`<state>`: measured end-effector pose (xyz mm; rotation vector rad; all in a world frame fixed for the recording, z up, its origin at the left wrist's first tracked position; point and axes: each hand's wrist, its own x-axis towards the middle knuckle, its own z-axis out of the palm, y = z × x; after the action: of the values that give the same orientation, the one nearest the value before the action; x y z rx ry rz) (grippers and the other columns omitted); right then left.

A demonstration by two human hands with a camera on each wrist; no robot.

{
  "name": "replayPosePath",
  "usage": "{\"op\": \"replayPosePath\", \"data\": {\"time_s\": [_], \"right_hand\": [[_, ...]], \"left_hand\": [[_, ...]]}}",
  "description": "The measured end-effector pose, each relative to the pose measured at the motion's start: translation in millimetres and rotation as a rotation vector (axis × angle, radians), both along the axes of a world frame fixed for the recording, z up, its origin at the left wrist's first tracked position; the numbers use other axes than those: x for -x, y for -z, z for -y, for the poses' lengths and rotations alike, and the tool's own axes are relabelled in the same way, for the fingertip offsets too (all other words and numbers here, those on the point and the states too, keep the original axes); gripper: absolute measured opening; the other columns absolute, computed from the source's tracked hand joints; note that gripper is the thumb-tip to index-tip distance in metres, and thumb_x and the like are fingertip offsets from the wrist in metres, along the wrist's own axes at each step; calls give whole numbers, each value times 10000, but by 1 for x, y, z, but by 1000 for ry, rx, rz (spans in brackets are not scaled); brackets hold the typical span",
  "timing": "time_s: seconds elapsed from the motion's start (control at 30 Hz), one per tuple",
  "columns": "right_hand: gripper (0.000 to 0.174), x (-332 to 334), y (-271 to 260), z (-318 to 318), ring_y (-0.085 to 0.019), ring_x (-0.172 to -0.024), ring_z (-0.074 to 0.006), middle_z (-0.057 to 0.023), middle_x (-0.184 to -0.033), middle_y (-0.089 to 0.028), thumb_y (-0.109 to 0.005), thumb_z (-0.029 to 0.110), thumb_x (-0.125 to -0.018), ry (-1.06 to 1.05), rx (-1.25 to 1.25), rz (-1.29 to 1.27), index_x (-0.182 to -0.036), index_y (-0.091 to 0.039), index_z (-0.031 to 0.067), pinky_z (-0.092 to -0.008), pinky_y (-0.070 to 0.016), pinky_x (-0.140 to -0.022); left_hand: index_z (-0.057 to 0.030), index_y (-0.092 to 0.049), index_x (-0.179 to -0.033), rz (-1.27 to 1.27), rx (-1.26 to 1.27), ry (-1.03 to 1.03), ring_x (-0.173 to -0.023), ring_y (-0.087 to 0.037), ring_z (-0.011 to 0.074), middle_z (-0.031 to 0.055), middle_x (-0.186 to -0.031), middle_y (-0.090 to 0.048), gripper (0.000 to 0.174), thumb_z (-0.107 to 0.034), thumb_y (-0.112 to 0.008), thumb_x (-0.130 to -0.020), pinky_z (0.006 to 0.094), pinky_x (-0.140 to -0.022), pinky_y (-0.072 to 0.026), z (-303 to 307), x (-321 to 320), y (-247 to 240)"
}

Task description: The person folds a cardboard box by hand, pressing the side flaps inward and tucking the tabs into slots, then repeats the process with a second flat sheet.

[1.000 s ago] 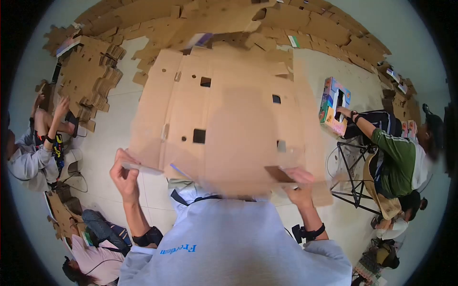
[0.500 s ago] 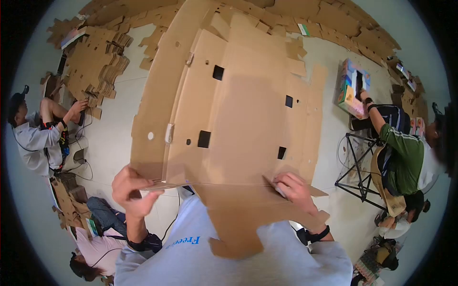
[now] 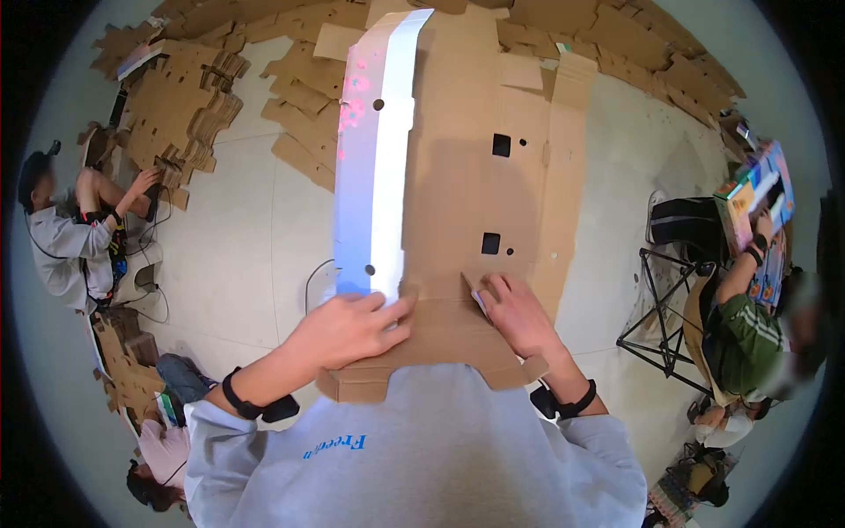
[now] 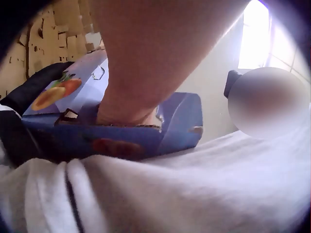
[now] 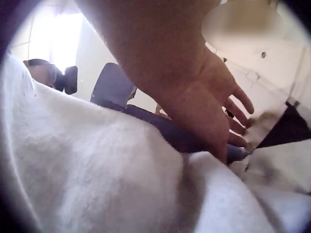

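A large cardboard box blank (image 3: 458, 176), brown inside with square cut-outs, stretches out in front of the person's body. Its left side panel (image 3: 359, 194) stands folded up, showing a purple-blue printed outside with pink flowers and a white strip. At the near left corner the left hand (image 3: 356, 327) grips this panel by the end flap, fingers bent over it. The right hand (image 3: 515, 312) pinches a small flap at the near right corner. The near end flap (image 3: 440, 330) leans toward the shirt. In the left wrist view the printed outside (image 4: 116, 145) hides the left fingertips.
Flattened cardboard stacks (image 3: 176, 114) lie on the floor at the left, with more along the back. At the right a person in a green top handles a colourful box (image 3: 761, 198), beside a black metal stand (image 3: 664, 317). Another person (image 3: 79, 238) sits at the left.
The left side panel has folded up and inward, so its printed outside now shows. The left hand has moved right with it. The near flap's tongue has swung away from the shirt.
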<state>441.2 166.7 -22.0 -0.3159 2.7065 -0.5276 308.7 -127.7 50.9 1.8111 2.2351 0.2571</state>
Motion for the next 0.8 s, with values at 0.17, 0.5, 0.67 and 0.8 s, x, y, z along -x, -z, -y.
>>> {"op": "replayPosePath", "data": {"time_s": [0.17,0.5,0.67,0.8], "right_hand": [[514,-7,8,-24,-457,-1382,-395,-191,-1484,-470,-636,-11,-818,137,66,110,-1329,-617,43,-445,-458,-1106],[756,-85,70,-110,-502,-1375,-376,-184,-1558,-416,-746,-27,-776,592,-195,-58,-1455,-601,272,-424,-502,-1083],[734,-72,25,-120,-628,-1161,-331,-167,-1401,-573,-768,18,-769,501,25,-75,-1452,-599,229,-403,-550,-931],[609,-28,-20,-90,-666,-855,-268,-139,-1050,-672,-811,73,-767,706,239,-224,-1354,-651,101,-341,-552,-761]], "left_hand": [[-124,-717,-1190,-291,195,190,-855,-589,134,16,-1440,-580,356,-145,-632,-845,231,-596,-485,-20,-1,19],[-198,-559,-1454,7,132,51,-1233,-563,172,-26,-1651,-361,590,-84,-593,-876,334,-1020,-499,22,15,21],[-343,-493,-1501,16,224,-11,-1496,-384,208,-64,-1657,-346,650,-121,-584,-897,425,-1250,-326,22,14,18],[-346,-537,-1465,169,184,-76,-1500,-382,206,-79,-1645,-369,618,-136,-597,-887,434,-1239,-341,11,15,19]]}}
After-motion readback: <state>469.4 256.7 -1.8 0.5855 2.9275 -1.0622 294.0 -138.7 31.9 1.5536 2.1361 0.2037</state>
